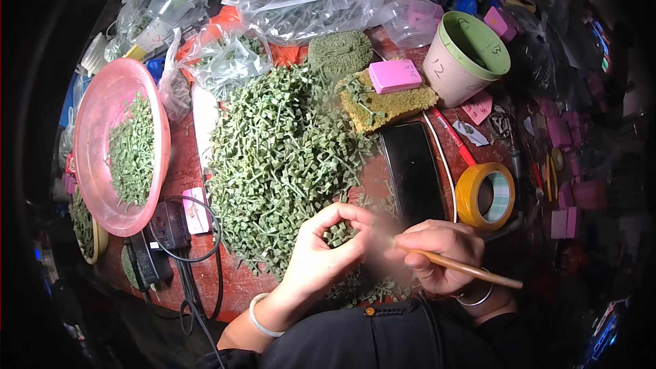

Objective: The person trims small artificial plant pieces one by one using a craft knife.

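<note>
My right hand (441,256) is closed around a thin wooden stick (478,273). Its tapered back end points to the lower right, and a blur covers its front tip. Facing it, my left hand (331,242) is closed, thumb and forefinger curled towards each other. Whatever they pinch is lost in the blur. Beside and beyond my left hand spreads a large heap of small green pieces (273,157), some blocky and some like little sticks. A black phone-like slab (412,171) lies just beyond my right hand.
A pink basin (85,143) with more green pieces stands at the left, near black adapters and cables (171,225). To the right are yellow tape (468,195), a red pen (454,137) and a pot (444,68). A pink block (395,76) rests on a yellow sponge (410,99). Plastic bags (307,0) lie behind.
</note>
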A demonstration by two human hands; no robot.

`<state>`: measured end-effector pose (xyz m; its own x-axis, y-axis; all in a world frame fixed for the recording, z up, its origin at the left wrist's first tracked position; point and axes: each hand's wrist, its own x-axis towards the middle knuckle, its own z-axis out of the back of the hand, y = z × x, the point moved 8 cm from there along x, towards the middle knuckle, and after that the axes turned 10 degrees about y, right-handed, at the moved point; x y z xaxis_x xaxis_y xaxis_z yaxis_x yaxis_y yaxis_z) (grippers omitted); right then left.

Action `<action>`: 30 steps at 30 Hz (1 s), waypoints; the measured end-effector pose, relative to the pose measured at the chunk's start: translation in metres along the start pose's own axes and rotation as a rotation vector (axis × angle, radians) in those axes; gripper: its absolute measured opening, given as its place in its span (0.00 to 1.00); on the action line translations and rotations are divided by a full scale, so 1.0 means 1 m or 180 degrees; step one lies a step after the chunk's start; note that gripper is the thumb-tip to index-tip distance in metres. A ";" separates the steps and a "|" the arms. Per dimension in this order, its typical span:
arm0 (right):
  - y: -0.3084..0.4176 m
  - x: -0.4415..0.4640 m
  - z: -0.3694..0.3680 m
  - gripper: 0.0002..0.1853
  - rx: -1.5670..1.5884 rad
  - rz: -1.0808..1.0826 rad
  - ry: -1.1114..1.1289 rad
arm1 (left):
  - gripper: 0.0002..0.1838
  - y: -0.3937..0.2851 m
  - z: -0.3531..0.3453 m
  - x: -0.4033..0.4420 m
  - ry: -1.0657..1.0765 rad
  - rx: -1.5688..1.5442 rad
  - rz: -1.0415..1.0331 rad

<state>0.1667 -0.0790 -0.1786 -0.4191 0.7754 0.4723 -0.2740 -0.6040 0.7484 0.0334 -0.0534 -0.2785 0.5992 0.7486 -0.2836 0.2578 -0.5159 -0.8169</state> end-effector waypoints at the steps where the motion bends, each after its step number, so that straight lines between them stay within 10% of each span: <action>1: 0.001 0.000 -0.002 0.13 -0.0021 0.0043 0.0047 | 0.08 0.001 0.001 0.000 -0.0003 0.0034 -0.0019; 30: 0.013 -0.004 -0.004 0.16 -0.0695 0.0251 0.0030 | 0.07 0.002 -0.001 -0.002 -0.0033 -0.0252 0.0096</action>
<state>0.1613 -0.0911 -0.1729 -0.4543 0.7231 0.5203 -0.4206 -0.6889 0.5903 0.0340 -0.0563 -0.2793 0.5998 0.7364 -0.3130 0.2993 -0.5692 -0.7658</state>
